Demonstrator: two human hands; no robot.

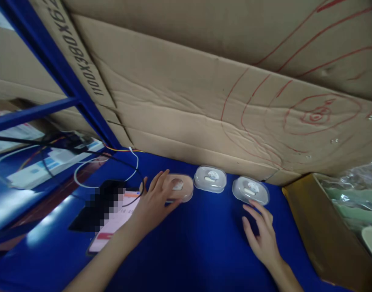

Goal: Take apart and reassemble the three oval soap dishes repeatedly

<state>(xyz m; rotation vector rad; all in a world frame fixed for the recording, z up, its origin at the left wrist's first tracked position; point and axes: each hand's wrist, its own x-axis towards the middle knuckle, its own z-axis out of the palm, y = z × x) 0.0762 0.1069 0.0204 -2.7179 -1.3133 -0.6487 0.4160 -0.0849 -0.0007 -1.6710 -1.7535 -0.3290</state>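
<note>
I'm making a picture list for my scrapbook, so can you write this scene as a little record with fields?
Table: blue
Left hand: fingers spread at the pink box
Right hand: fingertips by the near edge of the right clear box
Between those boxes: middle clear box
Under left arm: lit screen, partly covered
Far right: open carton
Behind: cardboard with red lines
</note>
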